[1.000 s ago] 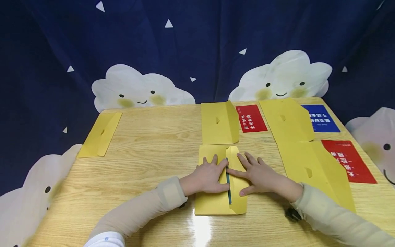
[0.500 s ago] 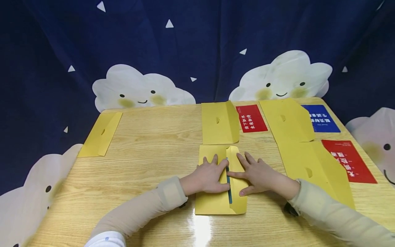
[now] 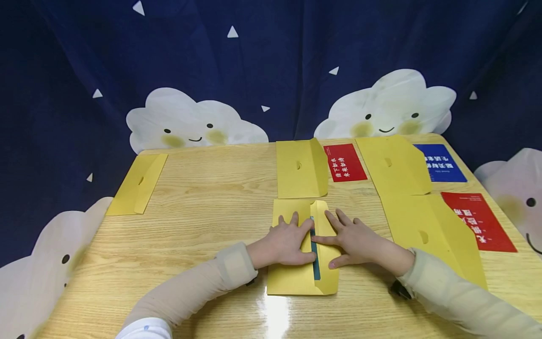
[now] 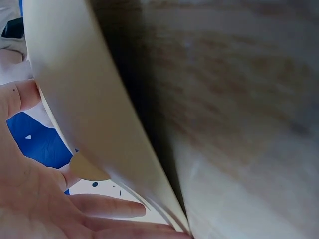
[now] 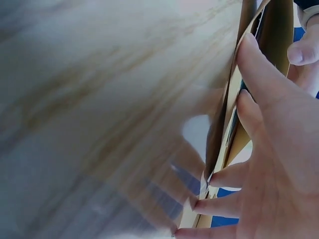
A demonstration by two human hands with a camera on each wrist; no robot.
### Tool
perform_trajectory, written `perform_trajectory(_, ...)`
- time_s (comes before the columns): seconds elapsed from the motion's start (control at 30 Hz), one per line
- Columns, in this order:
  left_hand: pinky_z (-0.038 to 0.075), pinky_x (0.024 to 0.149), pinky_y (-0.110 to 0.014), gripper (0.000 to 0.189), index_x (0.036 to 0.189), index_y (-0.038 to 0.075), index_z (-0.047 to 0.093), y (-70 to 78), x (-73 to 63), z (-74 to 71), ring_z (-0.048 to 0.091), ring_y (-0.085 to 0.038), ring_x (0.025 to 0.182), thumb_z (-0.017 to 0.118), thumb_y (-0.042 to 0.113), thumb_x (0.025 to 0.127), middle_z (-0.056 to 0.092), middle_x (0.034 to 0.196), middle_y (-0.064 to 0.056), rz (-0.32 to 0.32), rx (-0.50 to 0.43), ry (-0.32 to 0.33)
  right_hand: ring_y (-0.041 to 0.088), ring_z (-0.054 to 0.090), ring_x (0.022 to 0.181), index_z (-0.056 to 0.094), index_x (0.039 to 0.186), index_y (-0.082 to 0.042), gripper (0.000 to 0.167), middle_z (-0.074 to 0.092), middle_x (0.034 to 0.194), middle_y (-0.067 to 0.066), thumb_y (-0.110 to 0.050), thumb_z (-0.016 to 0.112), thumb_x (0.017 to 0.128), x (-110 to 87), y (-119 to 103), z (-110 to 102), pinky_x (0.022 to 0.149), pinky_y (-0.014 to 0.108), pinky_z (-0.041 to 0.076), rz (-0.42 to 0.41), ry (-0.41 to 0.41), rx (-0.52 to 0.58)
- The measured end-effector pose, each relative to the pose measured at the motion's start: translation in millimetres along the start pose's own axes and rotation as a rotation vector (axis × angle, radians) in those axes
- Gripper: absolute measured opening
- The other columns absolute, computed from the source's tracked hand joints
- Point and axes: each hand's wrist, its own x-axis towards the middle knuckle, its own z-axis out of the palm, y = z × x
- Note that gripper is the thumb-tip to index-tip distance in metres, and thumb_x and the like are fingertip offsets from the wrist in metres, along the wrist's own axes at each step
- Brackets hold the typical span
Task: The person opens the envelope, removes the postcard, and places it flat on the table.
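Observation:
A yellow envelope (image 3: 291,281) lies flat at the table's front middle, its flap (image 3: 328,281) folded out to the right. A dark teal strip (image 3: 316,270), apparently a card's edge, shows in its opening. My left hand (image 3: 288,242) rests on the envelope body with fingers spread, index and thumb tips by the opening's edge. From the other side my right hand (image 3: 357,241) spreads over the flap; its index fingertip touches the strip. In the left wrist view the envelope's edge (image 4: 94,99) bows up beside the fingers. The right wrist view shows fingertips along the flap's thin edge (image 5: 230,119).
Behind lies another yellow envelope (image 3: 294,181) beside a red card (image 3: 345,162). At right, two envelopes (image 3: 383,165) partly cover a blue card (image 3: 444,162) and a red card (image 3: 491,223). A closed envelope (image 3: 139,181) lies at the left edge of the wooden table (image 3: 203,197).
The teal strip shows slightly wider in the opening than before. My right index fingertip has shifted slightly towards the front. My left hand stays in place.

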Motion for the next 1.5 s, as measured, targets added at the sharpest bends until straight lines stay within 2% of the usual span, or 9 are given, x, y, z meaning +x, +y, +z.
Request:
perform_trajectory(0.43, 0.045, 0.068, -0.06, 0.051, 0.118, 0.023, 0.037, 1.5, -0.2, 0.5, 0.046, -0.055, 0.104, 0.055, 0.052, 0.08, 0.04, 0.13, -0.029, -0.011, -0.003, 0.005, 0.053, 0.03, 0.122, 0.051, 0.131, -0.029, 0.062, 0.028, 0.138, 0.032, -0.061, 0.055, 0.077, -6.7, 3, -2, 0.076, 0.063, 0.041, -0.047, 0.054, 0.023)
perform_trajectory(0.73, 0.044, 0.072, -0.062, 0.055, 0.124, 0.024, 0.036, 2.9, 1.2, 2.6, 0.04, -0.056, 0.11, 0.053, 0.053, 0.08, 0.036, 0.134, -0.029, -0.022, 0.003, -0.013, 0.05, 0.027, 0.125, 0.051, 0.131, -0.03, 0.06, 0.027, 0.14, 0.03, -0.06, 0.055, 0.078, -11.2, 7, 1, 0.078, 0.064, 0.039, -0.043, 0.051, 0.044)
perform_trajectory(1.03, 0.044, 0.07, -0.061, 0.056, 0.123, 0.023, 0.037, 2.7, 0.4, 2.1, 0.043, -0.055, 0.108, 0.055, 0.053, 0.079, 0.038, 0.133, -0.029, -0.025, 0.014, -0.002, 0.046, 0.028, 0.126, 0.051, 0.13, -0.03, 0.06, 0.03, 0.139, 0.03, -0.062, 0.049, 0.08, -18.5, 13, 1, 0.081, 0.064, 0.037, -0.04, 0.043, 0.045)
perform_trajectory(1.5, 0.044, 0.071, -0.061, 0.058, 0.125, 0.023, 0.035, 2.5, 0.6, 2.8, 0.042, -0.055, 0.109, 0.055, 0.054, 0.079, 0.037, 0.133, -0.028, -0.027, 0.017, -0.008, 0.045, 0.033, 0.124, 0.057, 0.126, -0.023, 0.056, 0.037, 0.136, 0.025, -0.056, 0.056, 0.08, -23.4, 22, 0, 0.084, 0.058, 0.039, -0.08, 0.08, 0.113)
